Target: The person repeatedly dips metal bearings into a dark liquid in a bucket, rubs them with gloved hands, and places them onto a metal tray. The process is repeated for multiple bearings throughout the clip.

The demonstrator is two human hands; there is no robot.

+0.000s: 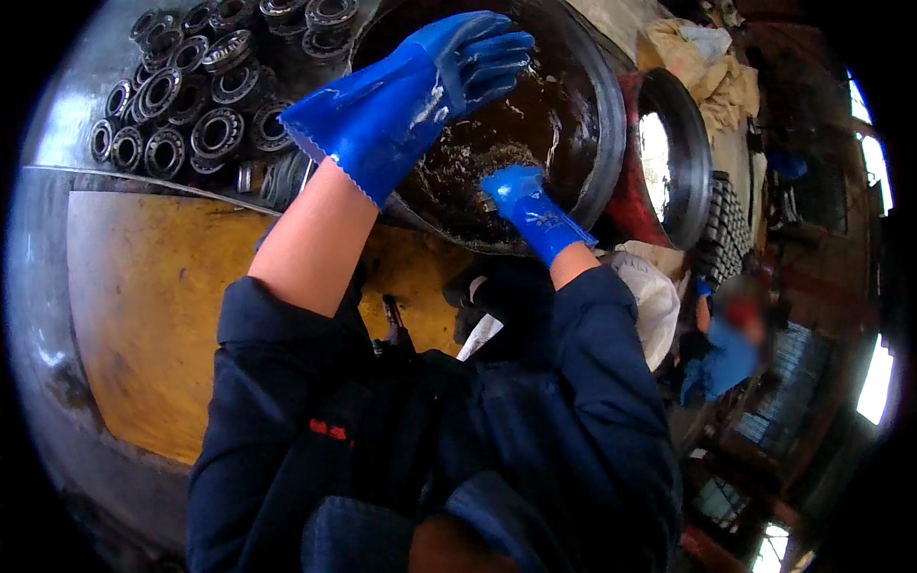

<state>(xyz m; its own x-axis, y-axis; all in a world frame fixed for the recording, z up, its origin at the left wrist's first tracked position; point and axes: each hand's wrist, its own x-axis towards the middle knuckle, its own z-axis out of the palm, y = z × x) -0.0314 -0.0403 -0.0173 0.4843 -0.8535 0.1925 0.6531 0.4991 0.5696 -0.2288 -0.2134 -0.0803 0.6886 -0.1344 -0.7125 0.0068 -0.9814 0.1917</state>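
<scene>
Both hands wear long blue rubber gloves, wet and shiny. My left hand [468, 67] is held over a wide round drum [604, 124], its fingers stretched out and slightly bent, with nothing visible in them. Dark brown liquid [458, 181] with streaks of foam or scum fills the bottom of the drum. Low inside the near right part of the drum, my right hand [521, 196] is at the liquid with its fingers curled. A small dark edge shows beside those fingers, but what they hold is hidden.
Many greasy roller bearings [218, 132] lie heaped on a metal surface at the left. A yellow board [172, 315] is below them. Right of the drum stands a red drum [635, 162], with white sacking [654, 296] nearer me. A person [721, 349] works farther right.
</scene>
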